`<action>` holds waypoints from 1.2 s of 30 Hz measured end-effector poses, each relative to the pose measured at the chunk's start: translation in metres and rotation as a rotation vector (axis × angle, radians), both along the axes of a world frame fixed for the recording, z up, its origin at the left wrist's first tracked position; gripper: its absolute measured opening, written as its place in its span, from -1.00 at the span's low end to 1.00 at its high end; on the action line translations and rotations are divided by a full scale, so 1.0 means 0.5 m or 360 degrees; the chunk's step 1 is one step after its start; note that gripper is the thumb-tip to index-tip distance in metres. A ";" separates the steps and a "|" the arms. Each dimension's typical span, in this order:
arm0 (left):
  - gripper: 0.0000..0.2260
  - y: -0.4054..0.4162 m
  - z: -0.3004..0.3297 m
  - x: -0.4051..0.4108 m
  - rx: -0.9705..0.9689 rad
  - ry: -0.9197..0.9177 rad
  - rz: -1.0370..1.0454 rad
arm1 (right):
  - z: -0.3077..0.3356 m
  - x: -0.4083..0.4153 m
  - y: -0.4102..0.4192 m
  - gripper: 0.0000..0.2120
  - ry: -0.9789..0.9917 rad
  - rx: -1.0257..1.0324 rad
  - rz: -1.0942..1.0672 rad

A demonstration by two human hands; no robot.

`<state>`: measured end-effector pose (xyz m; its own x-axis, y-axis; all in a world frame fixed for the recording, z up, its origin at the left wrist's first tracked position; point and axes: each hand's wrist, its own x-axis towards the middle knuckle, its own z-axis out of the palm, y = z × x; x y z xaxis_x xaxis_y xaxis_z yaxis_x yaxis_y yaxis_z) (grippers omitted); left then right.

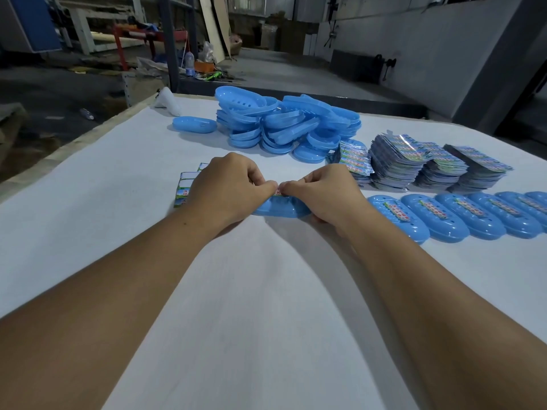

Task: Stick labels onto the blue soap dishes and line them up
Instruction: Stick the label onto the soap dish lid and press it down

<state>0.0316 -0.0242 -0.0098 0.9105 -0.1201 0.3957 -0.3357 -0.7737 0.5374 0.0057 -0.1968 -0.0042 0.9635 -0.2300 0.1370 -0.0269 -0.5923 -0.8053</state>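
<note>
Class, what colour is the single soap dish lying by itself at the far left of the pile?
Light blue, like the rest; the lone soap dish shows clearly in the head view.

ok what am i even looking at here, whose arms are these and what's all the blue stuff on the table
There is no machine here. A person wears a camera on the head, so the one picture looks forward and down along their own two bare arms.

On the white table, the left hand and right hand meet over a blue soap dish and pinch a small label at its top.

To the right lies a row of labelled dishes, side by side. Behind them stand stacks of printed cards. Farther back is a pile of unlabelled dishes, with one single dish apart on its left. A sheet of labels peeks out from behind the left hand.
</note>
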 end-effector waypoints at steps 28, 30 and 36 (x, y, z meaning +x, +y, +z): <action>-0.75 -0.004 0.007 -0.014 0.0298 -0.0194 0.0117 | 0.004 -0.010 0.010 -0.66 -0.0062 -0.0218 -0.0050; -0.76 -0.001 0.005 -0.013 0.0215 -0.0112 0.0092 | 0.004 -0.011 0.011 -0.69 -0.0069 -0.0196 -0.0073; -0.81 0.003 0.008 -0.017 -0.0001 -0.0030 0.0106 | 0.002 -0.013 -0.001 -0.62 0.0011 0.0014 -0.0100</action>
<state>0.0232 -0.0224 -0.0059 0.9089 -0.0595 0.4128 -0.2936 -0.7943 0.5319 -0.0009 -0.1976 -0.0032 0.9481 -0.2911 0.1281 -0.0694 -0.5824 -0.8099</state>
